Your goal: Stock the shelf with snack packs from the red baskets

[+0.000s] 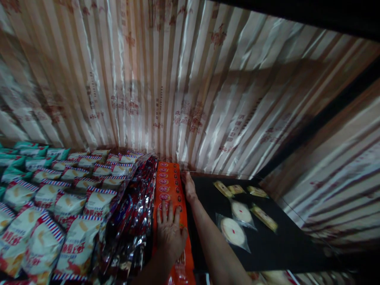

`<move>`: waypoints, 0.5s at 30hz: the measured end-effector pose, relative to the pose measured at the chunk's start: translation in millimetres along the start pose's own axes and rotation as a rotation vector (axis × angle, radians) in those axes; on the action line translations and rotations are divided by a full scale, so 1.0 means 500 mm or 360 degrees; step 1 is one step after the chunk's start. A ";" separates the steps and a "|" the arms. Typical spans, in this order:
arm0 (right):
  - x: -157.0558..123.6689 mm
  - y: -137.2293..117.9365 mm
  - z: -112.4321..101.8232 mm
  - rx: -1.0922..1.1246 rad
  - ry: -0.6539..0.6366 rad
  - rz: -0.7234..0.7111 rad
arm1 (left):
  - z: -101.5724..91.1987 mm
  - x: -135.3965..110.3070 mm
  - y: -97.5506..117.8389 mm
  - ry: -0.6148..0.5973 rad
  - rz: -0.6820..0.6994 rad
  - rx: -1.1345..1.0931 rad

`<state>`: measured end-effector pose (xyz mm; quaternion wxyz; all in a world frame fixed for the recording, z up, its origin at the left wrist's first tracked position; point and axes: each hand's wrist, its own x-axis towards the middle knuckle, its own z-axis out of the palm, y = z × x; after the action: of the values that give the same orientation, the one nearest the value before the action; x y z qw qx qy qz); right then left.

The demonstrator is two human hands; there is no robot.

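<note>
An orange row of snack packets (164,180), printed with repeated oval logos, runs from the back of the shelf toward me. My left hand (171,236) lies flat on top of it with the fingers spread. Against its right side, near the far end, rests my right hand (189,189), fingers stretched out and seen edge-on. Dark red, shiny packets (132,209) stand pressed together just left of the orange row. To the right of my right arm, the black shelf surface (204,194) shows.
White snack bags (78,247) fill the left in rows, with green bags (38,162) behind. Two round white packaged items (233,231) and several small yellow packets (264,217) lie on the right. Pleated printed sheeting (133,79) backs the shelf; a dark bar (314,122) slants at right.
</note>
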<state>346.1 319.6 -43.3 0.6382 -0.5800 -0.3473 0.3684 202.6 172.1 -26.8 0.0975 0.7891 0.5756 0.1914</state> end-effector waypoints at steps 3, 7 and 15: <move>-0.038 -0.013 -0.009 0.0084 0.0021 0.0078 | -0.010 0.001 0.004 -0.0077 -0.0031 -0.0068; -0.109 -0.025 -0.040 0.0114 0.0041 0.0061 | -0.026 0.002 0.009 -0.0161 -0.0057 -0.0094; -0.211 -0.022 -0.083 0.0050 -0.0060 0.0083 | -0.014 -0.007 0.011 -0.0083 -0.0028 0.0010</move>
<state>331.7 206.5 -37.4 0.6308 -0.5717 -0.3382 0.4011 203.5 166.6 -19.0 0.1115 0.7889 0.5804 0.1682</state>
